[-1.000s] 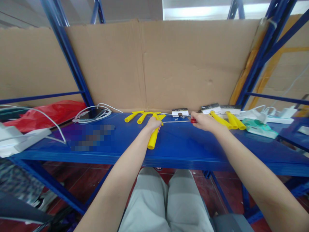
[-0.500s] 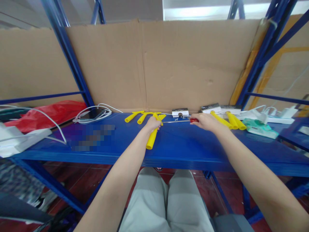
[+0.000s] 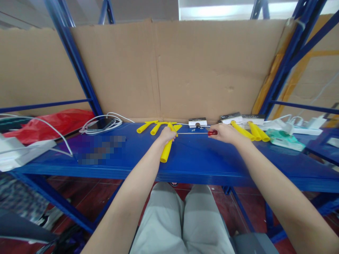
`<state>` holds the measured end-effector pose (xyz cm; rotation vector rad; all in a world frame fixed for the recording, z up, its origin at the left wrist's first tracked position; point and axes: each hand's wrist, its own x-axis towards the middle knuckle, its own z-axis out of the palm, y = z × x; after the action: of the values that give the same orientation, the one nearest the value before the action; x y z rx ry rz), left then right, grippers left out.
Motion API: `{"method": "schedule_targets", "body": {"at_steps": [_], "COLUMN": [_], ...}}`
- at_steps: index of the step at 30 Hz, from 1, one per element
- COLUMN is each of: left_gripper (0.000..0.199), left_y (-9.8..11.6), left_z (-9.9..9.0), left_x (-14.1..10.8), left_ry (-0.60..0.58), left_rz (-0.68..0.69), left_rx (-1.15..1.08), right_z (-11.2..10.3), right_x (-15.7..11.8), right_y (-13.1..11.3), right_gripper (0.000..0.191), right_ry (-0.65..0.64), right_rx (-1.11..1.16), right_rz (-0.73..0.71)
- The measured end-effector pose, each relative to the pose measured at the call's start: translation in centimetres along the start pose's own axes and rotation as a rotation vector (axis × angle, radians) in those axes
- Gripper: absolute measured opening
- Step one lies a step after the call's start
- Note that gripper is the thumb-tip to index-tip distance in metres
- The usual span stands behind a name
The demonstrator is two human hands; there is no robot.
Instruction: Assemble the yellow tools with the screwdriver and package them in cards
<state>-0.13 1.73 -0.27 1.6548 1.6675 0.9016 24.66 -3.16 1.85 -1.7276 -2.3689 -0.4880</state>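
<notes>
My left hand [image 3: 167, 135] is closed around the upper part of a yellow plastic piece with a hollow tubular handle [image 3: 165, 153], which points toward me on the blue table [image 3: 201, 158]. In my right hand [image 3: 221, 133] is the red handle of a screwdriver [image 3: 193, 133]. Its long thin shaft runs level to the left, and the tip meets the yellow piece at my left fingers. My fingers hide the exact contact. Behind the shaft stands a small black-and-white box [image 3: 197, 122], with small metal bits [image 3: 196, 129] in front of it.
Other yellow pieces [image 3: 144, 127] lie at the back left, and more yellow handles [image 3: 242, 131] rest against boxes [image 3: 231, 118] on the right. A green-and-white packet [image 3: 285, 139], coiled white cable [image 3: 102, 125] and red bag [image 3: 53, 123] lie toward the sides. Cardboard [image 3: 185, 70] walls the back.
Both hands stay in nearly the same place. The screwdriver's red handle has turned slightly in my right fingers, its tip still at the yellow piece.
</notes>
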Motion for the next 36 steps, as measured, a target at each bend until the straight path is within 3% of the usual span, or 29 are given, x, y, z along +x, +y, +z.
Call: {"method": "schedule_targets", "body": {"at_steps": [6, 18, 27, 36], "left_gripper": [0.008, 0.009, 0.009, 0.008], "left_y": [-0.3, -0.8, -0.8, -1.0], "left_z": [0.1, -0.1, -0.2, -0.2], "left_x": [0.5, 1.1, 1.1, 1.4], "left_ry": [0.014, 0.028, 0.063, 0.059], "left_rz": [0.013, 0.004, -0.01, -0.002], "left_rx": [0.037, 0.088, 0.133, 0.143], "right_z": [0.5, 1.8, 1.7, 1.7], "right_x": [0.1, 0.4, 0.3, 0.4], "right_y": [0.3, -0.2, -0.4, -0.3], "right_gripper": [0.023, 0.013, 0.022, 0.011], "right_ry": [-0.102, 0.007, -0.059, 0.038], "right_rx": [0.119, -0.026, 0.041, 0.06], "right_rz": [-0.038, -0.011, -0.101, -0.029]}}
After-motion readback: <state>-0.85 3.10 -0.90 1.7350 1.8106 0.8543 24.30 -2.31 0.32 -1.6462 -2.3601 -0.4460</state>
